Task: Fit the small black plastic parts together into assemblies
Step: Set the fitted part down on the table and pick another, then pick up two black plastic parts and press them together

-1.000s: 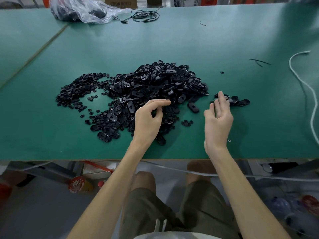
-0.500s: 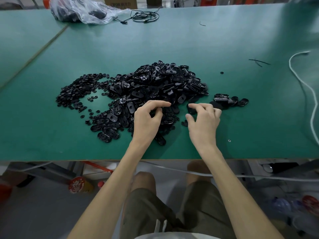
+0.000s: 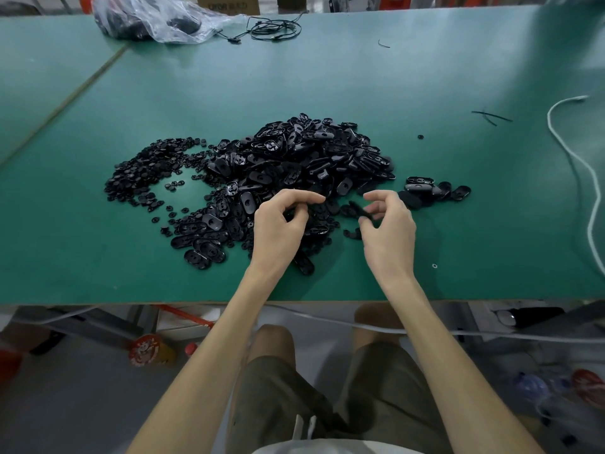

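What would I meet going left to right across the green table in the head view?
Heap of small round black plastic pieces, big pile of oval black plastic shells, small cluster of oval black shells, white cord.

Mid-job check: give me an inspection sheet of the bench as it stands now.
Surface: green table, one seam at left.
Job's things: oval-parts pile centre; round-parts pile left of it; small group apart at right.
Clutter: plastic bag far edge; black scraps right.
Hands: right hand pinches one oval part; left hand curled over pile, contents unclear.
Cables: black cable coiled far; white cable at right.
Surroundings: cardboard box behind table.
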Tool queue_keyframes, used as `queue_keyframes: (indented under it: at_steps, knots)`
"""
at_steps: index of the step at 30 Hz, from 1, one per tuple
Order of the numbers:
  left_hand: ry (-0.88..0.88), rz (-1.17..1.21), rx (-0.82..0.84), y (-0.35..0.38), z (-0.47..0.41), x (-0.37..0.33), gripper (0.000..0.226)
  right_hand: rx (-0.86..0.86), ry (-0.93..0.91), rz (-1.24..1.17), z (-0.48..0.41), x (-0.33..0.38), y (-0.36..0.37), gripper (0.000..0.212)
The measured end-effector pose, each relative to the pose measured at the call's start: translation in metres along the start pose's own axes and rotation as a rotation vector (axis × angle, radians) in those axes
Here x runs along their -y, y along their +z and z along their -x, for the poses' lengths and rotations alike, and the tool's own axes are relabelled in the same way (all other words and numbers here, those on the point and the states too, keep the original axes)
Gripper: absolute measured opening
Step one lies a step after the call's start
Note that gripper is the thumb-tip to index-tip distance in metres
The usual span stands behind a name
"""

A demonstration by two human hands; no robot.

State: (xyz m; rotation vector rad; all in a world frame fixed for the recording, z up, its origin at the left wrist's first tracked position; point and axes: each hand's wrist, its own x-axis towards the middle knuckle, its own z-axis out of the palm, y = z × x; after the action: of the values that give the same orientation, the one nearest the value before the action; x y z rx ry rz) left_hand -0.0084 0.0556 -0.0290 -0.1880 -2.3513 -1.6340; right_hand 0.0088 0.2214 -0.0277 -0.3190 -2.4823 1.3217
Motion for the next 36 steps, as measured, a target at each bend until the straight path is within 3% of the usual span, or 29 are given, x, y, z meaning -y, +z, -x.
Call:
queue_keyframes:
  at_steps: [6,11,16,26,32,36]
  knots:
    - [0.024,0.002,0.0,0.0,0.0,-0.002,0.034,-0.032,-0.04,-0.191,0.002,0.003,-0.004,0.026]
    - [0.082,0.026,0.074,0.0,0.0,-0.004,0.025,0.142,-0.188,-0.252,0.005,0.007,-0.002,0.029]
    - [0.084,0.016,0.073,0.001,-0.001,-0.003,0.014,0.116,-0.168,-0.336,0.003,0.005,-0.003,0.028]
    - [-0.039,0.278,-0.091,-0.001,-0.002,-0.004,0.011,0.198,-0.227,0.1,-0.001,-0.003,0.006,0.026]
    - [-0.086,0.46,-0.061,-0.005,-0.011,-0.007,0.008,0.184,-0.222,0.103,-0.002,-0.004,0.008,0.011]
    - [-0.194,0.779,0.132,-0.01,-0.024,-0.011,0.005,0.189,-0.237,0.122,-0.001,-0.004,0.008,0.006]
